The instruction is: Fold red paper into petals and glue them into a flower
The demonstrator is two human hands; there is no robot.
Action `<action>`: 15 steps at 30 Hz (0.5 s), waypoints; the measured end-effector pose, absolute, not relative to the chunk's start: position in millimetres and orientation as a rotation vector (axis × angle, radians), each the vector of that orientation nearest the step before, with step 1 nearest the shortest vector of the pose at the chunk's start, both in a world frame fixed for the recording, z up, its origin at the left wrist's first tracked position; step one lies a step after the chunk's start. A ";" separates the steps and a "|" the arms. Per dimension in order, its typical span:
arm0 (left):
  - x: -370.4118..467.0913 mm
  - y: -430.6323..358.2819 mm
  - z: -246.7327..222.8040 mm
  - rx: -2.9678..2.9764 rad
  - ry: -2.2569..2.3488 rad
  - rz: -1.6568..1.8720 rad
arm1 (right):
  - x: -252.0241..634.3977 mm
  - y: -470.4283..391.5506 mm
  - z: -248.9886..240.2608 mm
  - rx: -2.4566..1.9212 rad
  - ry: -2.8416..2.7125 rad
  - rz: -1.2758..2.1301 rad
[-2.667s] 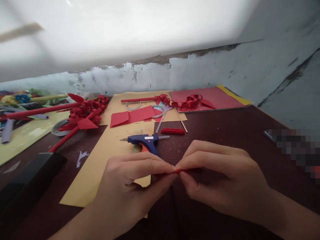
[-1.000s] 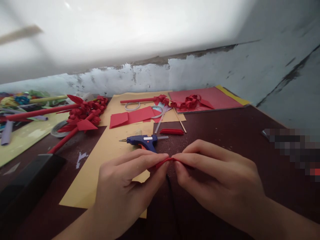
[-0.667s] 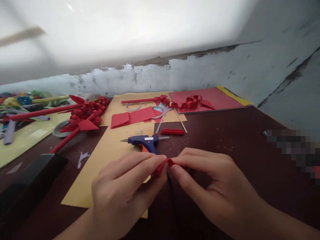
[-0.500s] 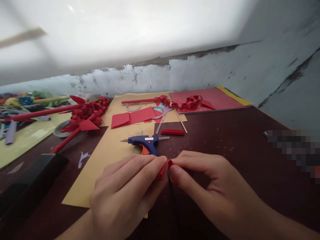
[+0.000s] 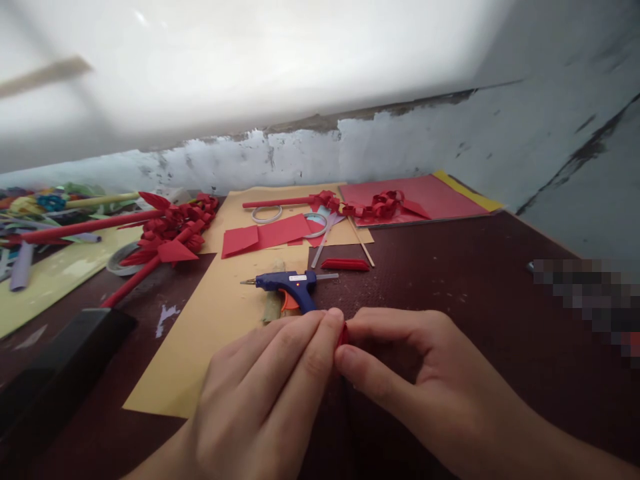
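A small piece of red paper is pinched between both hands at the lower middle, mostly hidden by the fingers. My left hand covers its left side with the fingers closed round it. The thumb and forefinger of my right hand grip its right edge. Just beyond my left hand lies a blue glue gun with an orange trigger, its nozzle to the left and a small light glowing. A folded red paper strip rests on the dark table behind the hands.
Yellow paper spreads across the dark table. Red paper flowers and a black object are at left. Cut red paper, a tape roll and a red paper chain lie behind.
My left hand has shifted slightly right, and its fingers now cover more of the red piece. My right hand's fingertips have moved a little lower.
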State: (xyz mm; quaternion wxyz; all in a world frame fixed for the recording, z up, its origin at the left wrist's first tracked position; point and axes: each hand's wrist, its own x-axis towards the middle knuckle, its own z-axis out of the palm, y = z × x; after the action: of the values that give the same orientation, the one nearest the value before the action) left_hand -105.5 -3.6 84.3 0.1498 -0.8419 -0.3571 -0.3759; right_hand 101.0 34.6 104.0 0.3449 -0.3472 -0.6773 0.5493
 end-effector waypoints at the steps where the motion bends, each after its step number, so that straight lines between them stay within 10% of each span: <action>1: -104.7 -2.7 83.9 -2.436 -1.022 -1.048 | 100.7 35.2 103.9 -0.904 -1.740 1.442; 15: -96.9 11.6 76.5 -2.453 -1.134 -0.932 | 106.2 48.3 98.0 -0.816 -1.475 1.742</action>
State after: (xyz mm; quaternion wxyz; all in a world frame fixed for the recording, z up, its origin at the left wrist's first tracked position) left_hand -96.9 11.6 76.5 0.1410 -0.8496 -0.3926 -0.3228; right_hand 106.2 48.3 98.0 0.3511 -0.3151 -0.5697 0.6730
